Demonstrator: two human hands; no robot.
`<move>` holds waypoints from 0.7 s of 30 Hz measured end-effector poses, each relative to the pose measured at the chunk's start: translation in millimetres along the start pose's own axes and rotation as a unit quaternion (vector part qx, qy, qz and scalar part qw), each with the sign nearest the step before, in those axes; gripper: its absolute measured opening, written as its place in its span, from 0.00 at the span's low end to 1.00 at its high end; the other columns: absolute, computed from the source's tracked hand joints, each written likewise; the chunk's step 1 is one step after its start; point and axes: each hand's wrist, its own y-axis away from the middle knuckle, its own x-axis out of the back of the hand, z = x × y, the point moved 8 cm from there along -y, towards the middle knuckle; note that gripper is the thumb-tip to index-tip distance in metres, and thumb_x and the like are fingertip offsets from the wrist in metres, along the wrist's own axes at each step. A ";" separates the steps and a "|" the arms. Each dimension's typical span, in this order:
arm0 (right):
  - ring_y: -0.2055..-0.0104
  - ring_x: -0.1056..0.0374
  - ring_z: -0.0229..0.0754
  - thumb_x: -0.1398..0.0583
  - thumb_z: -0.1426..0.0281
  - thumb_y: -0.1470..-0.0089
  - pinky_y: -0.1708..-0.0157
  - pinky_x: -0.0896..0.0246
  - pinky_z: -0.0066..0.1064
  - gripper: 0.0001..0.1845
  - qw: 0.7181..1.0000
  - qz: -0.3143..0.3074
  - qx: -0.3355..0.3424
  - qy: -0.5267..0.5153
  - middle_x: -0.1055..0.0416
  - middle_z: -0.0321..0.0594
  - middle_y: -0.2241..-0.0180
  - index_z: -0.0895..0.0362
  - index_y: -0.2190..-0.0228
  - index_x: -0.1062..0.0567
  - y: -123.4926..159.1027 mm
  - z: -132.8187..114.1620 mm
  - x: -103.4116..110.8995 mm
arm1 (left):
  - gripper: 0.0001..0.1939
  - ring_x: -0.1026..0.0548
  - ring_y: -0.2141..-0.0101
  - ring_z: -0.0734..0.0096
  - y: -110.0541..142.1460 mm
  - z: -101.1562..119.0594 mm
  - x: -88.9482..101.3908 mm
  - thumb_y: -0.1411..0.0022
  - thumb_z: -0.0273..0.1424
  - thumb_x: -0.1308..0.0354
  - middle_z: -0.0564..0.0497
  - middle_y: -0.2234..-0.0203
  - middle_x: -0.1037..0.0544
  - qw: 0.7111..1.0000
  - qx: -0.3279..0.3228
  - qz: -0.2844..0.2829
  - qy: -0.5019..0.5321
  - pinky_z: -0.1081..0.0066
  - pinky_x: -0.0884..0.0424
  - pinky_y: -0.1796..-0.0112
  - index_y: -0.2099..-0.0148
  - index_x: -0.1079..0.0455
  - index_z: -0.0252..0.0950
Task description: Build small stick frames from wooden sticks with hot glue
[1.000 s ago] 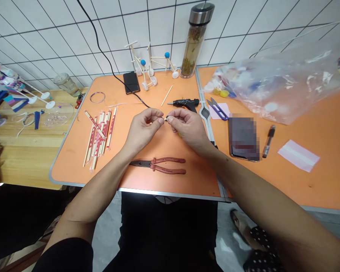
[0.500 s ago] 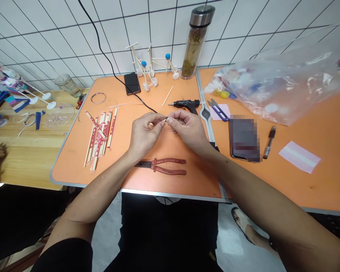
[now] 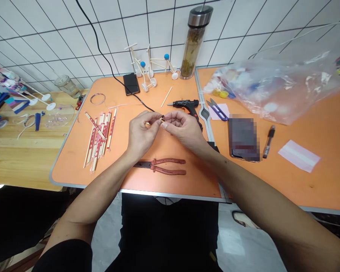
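Note:
Over the orange table, my left hand (image 3: 141, 132) and my right hand (image 3: 184, 128) meet fingertip to fingertip, both closed in a pinch. Between them shows a short pale stick piece (image 3: 160, 120) with a small dark bit at its end. Fingers hide most of it, so what the right hand grips is unclear. Just beyond the right hand lies a black hot glue gun (image 3: 184, 103), partly covered by that hand. Nearer my body are pliers with red-brown handles (image 3: 170, 161), their jaws pointing left. A thin loose stick (image 3: 166, 96) lies behind the hands.
Wrapped chopsticks (image 3: 100, 136) are piled at left. Stick models with blue balls and white wheels (image 3: 149, 71) stand at the back beside a phone (image 3: 131, 84) and a tea bottle (image 3: 194, 49). Rightward lie thread snips (image 3: 219, 110), another phone (image 3: 243, 138), a pen (image 3: 269, 141) and a plastic bag (image 3: 286, 87).
Both my hands have shifted slightly left together, still pinched, uncovering more of the glue gun. The other person's hand at the far left has left the view.

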 end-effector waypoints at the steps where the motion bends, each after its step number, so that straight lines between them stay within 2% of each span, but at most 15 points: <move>1: 0.62 0.26 0.39 0.19 0.52 0.57 0.57 0.25 0.33 0.28 1.000 0.004 0.000 0.001 0.20 0.38 0.63 0.54 0.63 0.19 0.6 -1.3 0.1 | 0.04 0.20 0.65 0.66 0.5 3.8 0.6 0.31 0.28 0.33 0.51 0.68 0.17 1.000 -0.018 0.002 -0.023 0.65 0.26 0.60 0.58 0.17 0.40; 5: 0.69 0.32 0.36 0.20 0.47 0.53 0.64 0.29 0.32 0.28 1.000 0.000 0.005 0.012 0.23 0.35 0.68 0.53 0.65 0.20 3.7 -9.4 -1.0 | 0.07 0.22 0.63 0.62 3.1 17.4 -0.2 0.27 0.28 0.38 0.49 0.66 0.17 0.990 -0.088 -0.001 -0.109 0.62 0.28 0.57 0.56 0.18 0.41; 8: 0.72 0.36 0.35 0.22 0.43 0.51 0.69 0.33 0.31 0.29 1.000 -0.010 0.000 0.014 0.26 0.34 0.71 0.53 0.67 0.21 6.0 -13.6 -3.2 | 0.11 0.24 0.62 0.59 5.0 19.5 -3.4 0.23 0.31 0.42 0.47 0.66 0.18 0.981 -0.112 -0.010 -0.161 0.60 0.31 0.58 0.56 0.18 0.41; 11: 0.73 0.37 0.35 0.24 0.41 0.49 0.70 0.35 0.31 0.30 1.000 -0.005 -0.004 0.017 0.28 0.34 0.73 0.54 0.70 0.22 7.3 -14.4 -3.6 | 0.14 0.26 0.62 0.57 6.7 18.9 -5.9 0.21 0.33 0.46 0.45 0.67 0.19 0.971 -0.125 -0.011 -0.203 0.59 0.34 0.59 0.56 0.19 0.42; 21: 0.74 0.38 0.34 0.29 0.62 0.43 0.69 0.36 0.30 0.12 1.000 0.020 -0.002 0.008 0.29 0.32 0.73 0.54 0.71 0.23 4.3 -7.3 1.6 | 0.11 0.25 0.62 0.58 6.9 16.9 -6.4 0.23 0.31 0.43 0.46 0.65 0.19 0.976 -0.108 -0.009 -0.188 0.59 0.35 0.58 0.56 0.19 0.41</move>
